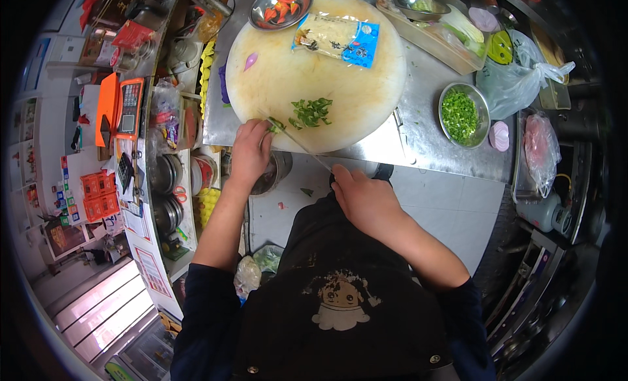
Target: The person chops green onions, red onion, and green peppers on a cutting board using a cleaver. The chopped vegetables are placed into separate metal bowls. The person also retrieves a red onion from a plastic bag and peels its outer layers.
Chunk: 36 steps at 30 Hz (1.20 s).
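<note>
My right hand (pixel 365 199) grips a kitchen knife (pixel 300 143), its blade seen nearly edge-on across the near left rim of a round white cutting board (pixel 358 106). Against the far end of the blade, my left hand (pixel 251 150) holds down a small piece of green vegetable (pixel 276 125), partly hidden by the fingers. Just right of the blade lies a pile of cut green pieces (pixel 312 112), probably green pepper. Farther back on the board are a sealed food packet (pixel 338 39), a purple onion piece (pixel 250 61) and a steel bowl (pixel 255 20) with red-orange pieces.
On the steel counter (pixel 422 130) to the right stand a bowl of chopped scallions (pixel 461 117), a half onion (pixel 499 136) and a plastic bag (pixel 512 84). A plastic tub of vegetables (pixel 456 49) sits behind. Shelves with steel containers (pixel 167 175) line the left; a bucket (pixel 272 172) stands below.
</note>
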{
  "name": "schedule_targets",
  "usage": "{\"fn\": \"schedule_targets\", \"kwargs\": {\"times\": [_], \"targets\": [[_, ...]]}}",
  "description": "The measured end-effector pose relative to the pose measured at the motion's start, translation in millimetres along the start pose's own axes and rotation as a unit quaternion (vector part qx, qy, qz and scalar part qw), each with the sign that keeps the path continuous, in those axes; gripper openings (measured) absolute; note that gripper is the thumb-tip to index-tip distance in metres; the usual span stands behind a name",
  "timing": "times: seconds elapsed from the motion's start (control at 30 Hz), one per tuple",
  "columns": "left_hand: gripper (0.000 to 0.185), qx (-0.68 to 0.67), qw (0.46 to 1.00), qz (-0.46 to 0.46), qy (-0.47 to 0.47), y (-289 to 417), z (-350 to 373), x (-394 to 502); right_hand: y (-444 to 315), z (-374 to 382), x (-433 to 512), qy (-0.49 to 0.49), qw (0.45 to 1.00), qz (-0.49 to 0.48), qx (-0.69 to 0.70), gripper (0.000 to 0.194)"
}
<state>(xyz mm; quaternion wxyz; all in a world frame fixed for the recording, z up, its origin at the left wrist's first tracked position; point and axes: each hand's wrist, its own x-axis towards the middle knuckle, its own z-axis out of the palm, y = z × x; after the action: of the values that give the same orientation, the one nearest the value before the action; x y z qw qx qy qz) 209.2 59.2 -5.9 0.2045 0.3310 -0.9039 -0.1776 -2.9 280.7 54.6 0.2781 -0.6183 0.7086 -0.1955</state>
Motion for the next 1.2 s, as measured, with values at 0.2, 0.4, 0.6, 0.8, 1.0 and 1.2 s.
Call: {"fn": "schedule_targets", "kwargs": {"times": [0.2,0.4,0.6,0.8,1.0,1.2], "targets": [[0.022,0.006,1.000,0.010,0.001,2,-1,4,-11,13,21,-0.015,1.000,0.004,-0.026,0.029],[0.021,0.025,1.000,0.000,-0.015,1,-6,0,-5,18,21,-0.035,0.998,0.020,-0.045,0.026],[0.019,-0.095,0.992,-0.079,-0.015,-2,-7,-7,3,6,9,-0.039,0.999,0.031,0.003,0.026],[0.018,-0.068,0.996,-0.054,-0.005,-1,-6,-7,-9,0,4,-0.010,1.000,-0.027,-0.009,0.027],[0.019,-0.067,0.997,-0.039,-0.016,-1,-7,-5,-15,28,25,-0.050,0.998,0.020,-0.040,0.027],[0.021,-0.086,0.991,-0.100,-0.024,2,-15,-18,-2,23,16,-0.042,0.999,0.028,0.004,0.027]]}}
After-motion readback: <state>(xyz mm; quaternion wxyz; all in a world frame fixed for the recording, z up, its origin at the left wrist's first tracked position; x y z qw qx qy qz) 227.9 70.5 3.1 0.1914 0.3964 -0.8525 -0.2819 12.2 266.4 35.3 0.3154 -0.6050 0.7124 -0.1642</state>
